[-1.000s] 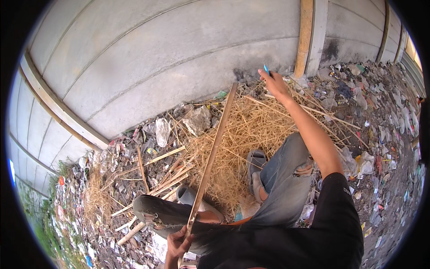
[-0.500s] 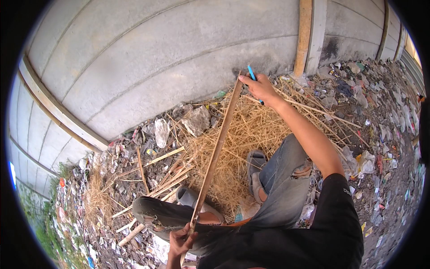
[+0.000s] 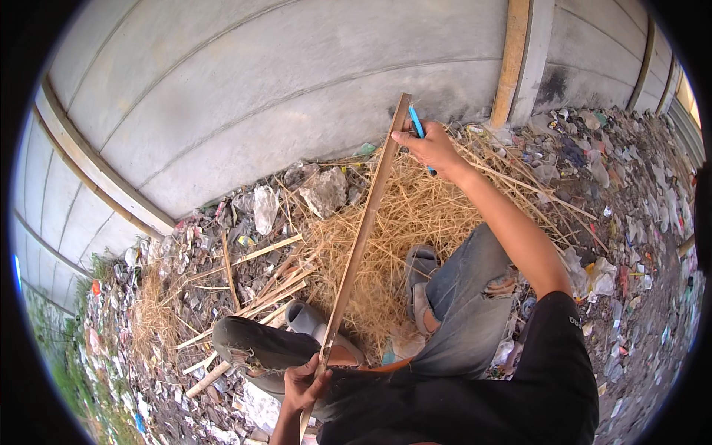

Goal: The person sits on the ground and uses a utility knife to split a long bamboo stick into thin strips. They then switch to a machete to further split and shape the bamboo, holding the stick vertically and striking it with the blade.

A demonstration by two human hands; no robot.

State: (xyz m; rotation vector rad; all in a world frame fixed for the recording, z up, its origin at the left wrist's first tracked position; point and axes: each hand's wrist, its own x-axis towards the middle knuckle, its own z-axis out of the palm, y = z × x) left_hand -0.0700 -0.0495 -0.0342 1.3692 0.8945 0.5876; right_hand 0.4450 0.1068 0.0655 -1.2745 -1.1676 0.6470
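Note:
A long, narrow bamboo strip point(image 3: 362, 241) slants in front of me, from my lap up toward the wall. Near its low end, my left hand point(image 3: 302, 382) is closed around it, thumb on top. My right hand point(image 3: 436, 152) pinches the strip a little below its far end. That same hand also grips a slim blue tool point(image 3: 417, 124), which looks like a cutter knife; its upper end lies beside the strip, and a thin wisp shows there. Beneath the strip spreads a heap of straw-coloured shavings point(image 3: 404, 211), between my feet.
A grey concrete panel wall point(image 3: 297, 81) rises ahead, with a bamboo post point(image 3: 510, 63) against it. Several split bamboo pieces point(image 3: 274, 297) lie by my left foot. A pale rock point(image 3: 324, 191) sits beside the shavings. Plastic litter point(image 3: 593, 274) covers the ground on both sides.
The strip has shifted up toward the wall, so more of its far end sticks out beyond my right hand. My left hand has moved slightly upward with it.

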